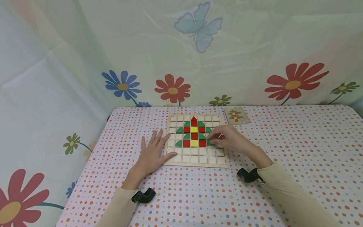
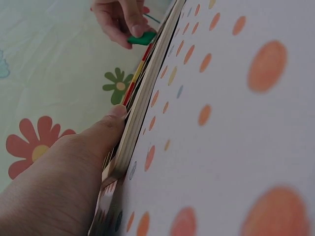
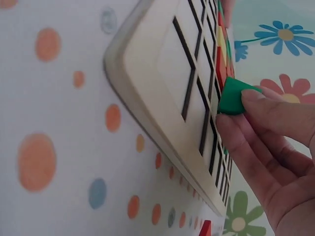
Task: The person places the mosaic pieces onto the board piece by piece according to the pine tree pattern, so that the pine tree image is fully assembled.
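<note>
A square wooden grid board (image 1: 198, 164) lies on the table, holding red, yellow and green pieces laid out as a tree. Topping the tree is a red triangle (image 1: 193, 119); red and yellow squares run beneath it, with green curved-edged pieces at the sides. My left hand (image 1: 150, 156) rests with spread fingers on the board's left edge, thumb on the lower-left cells. At the tree's lower right, my right hand (image 1: 232, 138) pinches a green quarter-circle piece (image 3: 233, 97) between thumb and fingers. In the right wrist view the piece is tilted, close over the grid.
Behind the board's right corner lies a small patterned card (image 1: 243, 119) printed with a similar tree. The tabletop wears a dotted cloth (image 1: 193, 201). A flower-printed curtain (image 1: 241, 63) stands along the back and left. Each wrist carries a black camera (image 1: 144, 195).
</note>
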{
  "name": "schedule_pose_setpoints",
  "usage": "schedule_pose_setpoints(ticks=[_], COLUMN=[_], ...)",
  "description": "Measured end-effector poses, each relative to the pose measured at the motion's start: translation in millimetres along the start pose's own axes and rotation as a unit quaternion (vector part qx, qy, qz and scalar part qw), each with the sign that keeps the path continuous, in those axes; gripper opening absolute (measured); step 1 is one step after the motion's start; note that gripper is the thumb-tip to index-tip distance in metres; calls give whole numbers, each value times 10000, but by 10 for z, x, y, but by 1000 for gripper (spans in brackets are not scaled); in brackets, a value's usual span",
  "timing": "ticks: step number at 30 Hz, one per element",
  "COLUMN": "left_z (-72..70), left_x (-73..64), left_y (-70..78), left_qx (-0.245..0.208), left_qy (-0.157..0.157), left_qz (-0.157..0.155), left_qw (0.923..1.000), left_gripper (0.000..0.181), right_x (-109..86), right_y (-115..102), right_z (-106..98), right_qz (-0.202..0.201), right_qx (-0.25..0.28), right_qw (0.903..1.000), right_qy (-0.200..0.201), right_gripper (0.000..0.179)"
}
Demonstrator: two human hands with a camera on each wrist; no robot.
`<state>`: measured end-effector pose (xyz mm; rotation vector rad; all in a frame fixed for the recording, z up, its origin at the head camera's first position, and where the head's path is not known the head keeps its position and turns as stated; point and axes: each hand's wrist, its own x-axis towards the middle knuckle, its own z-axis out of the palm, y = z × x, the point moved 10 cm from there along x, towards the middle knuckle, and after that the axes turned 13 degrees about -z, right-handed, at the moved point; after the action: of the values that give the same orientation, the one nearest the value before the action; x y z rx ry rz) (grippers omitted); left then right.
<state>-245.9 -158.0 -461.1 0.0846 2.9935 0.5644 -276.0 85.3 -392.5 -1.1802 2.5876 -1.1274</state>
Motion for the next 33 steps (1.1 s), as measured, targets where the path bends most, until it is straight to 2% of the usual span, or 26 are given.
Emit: schedule_pose_setpoints(ticks=[9,19,25,33], left_z=[-12,-3,-1,-13], left_x=[2,2,4,-7], left_y=[14,-3,-2,4], left_qx=[14,63,85,24], left_qy=[-24,-69,-104,-91], left_qz=[-5,-68,-73,-33], left_qw=[10000,9999,9999,10000], left_gripper=[90,90,90,89], right_x=[20,72,106,148], right_y=[-11,-31,-112,-221], right_z=[24,108,145,211], right_qz=[166,477,340,325], right_qx=[-215,-463,-932,-1646], right_qw=[9996,9971,9939,9827], right_qy=[-27,-367,-474,-782], right_gripper=[15,17,16,15])
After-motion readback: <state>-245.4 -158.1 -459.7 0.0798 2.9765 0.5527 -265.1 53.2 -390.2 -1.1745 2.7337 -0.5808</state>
